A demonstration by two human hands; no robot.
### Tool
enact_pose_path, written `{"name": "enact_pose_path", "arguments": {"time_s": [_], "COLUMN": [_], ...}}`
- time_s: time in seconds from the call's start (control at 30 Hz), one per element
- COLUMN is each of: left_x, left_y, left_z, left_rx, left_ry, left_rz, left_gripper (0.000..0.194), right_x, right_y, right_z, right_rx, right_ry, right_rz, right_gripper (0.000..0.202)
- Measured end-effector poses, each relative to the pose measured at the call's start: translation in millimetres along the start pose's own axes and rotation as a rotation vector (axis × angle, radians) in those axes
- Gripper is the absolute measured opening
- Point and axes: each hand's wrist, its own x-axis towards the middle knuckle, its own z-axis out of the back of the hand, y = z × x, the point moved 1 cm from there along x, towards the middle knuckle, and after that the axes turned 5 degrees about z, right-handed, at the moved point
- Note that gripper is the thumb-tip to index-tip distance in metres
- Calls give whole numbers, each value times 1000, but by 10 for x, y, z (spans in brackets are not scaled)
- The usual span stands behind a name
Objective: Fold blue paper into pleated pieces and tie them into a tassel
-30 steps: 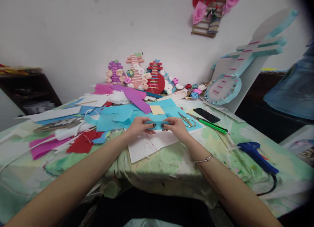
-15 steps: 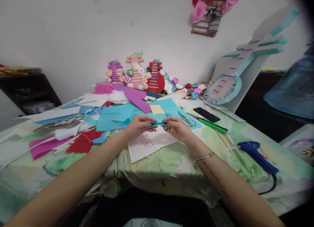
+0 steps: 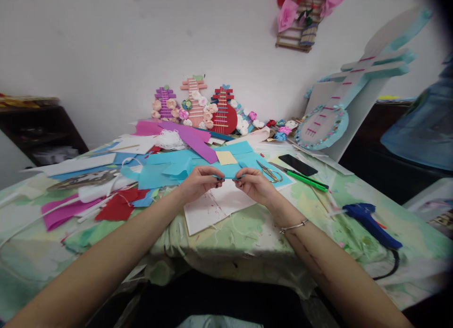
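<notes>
Blue strip (image 3: 230, 178) has tipped since 1 s ago: broad face showed then, now it's approx. edge-on, a thin line btwn the hands. Hands themselves barely shifted. L hand (image 3: 201, 182) pinches the strip's left end, R hand (image 3: 255, 184) the right end; fingers of both closed narrow on it, short stretch of strip visible btwn. Strip is at ctr of frame, held up over the back part of the white board (image 3: 208, 215); gap to board can't be told. Silver bracelet (image 3: 293, 227) on R wrist.

Just behind hands: light-blue sheet (image 3: 159, 177), pale-yellow paper piece (image 3: 226, 158) right of it. Scissors (image 3: 272, 174) w/ gold handles lie just beside R hand, then green utility knife (image 3: 307, 180), w/ black smartphone (image 3: 297, 164) behind it. Blue glue gun (image 3: 371, 224) at right of frame, cord trailing lower right. Left of ctr, farther back: purple strip (image 3: 198, 147) + white yarn bundle (image 3: 170, 140). Red piece (image 3: 116, 207) mid-left. All on surface (image 3: 244, 238) w/ green patterned cloth. Upper ctr, nr wall: purple lute model (image 3: 165, 104), pink lute model (image 3: 196, 116), red lute model (image 3: 226, 119). Bigger white/light-blue lute model (image 3: 323, 125) leans upper right; blue water jug (image 3: 421, 130) at right edge.
</notes>
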Motion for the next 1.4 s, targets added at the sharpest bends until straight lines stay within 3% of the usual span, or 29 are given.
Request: {"name": "enact_pose_path", "arguments": {"time_s": [0.5, 0.77, 0.93, 1.13, 1.4], "left_x": [9, 58, 91, 81, 40], "left_y": [2, 78, 132, 114, 73], "left_z": [38, 21, 74, 101, 43], "left_rx": [31, 156, 271, 369, 427], "left_ry": [4, -146, -197, -199, -131], "left_rz": [11, -8, 59, 162, 207], "left_gripper": [14, 24, 40, 24, 23], "right_x": [-8, -3, 51, 70, 74], "right_y": [11, -14, -98, -103, -111], "right_z": [-15, -31, 35, 66, 55], "right_rx": [-71, -224, -373, -394, -379], "right_ry": [1, -51, -120, -164, -131], "right_rz": [58, 67, 81, 122, 125], "right_gripper": [12, 13, 12, 25, 23]}}
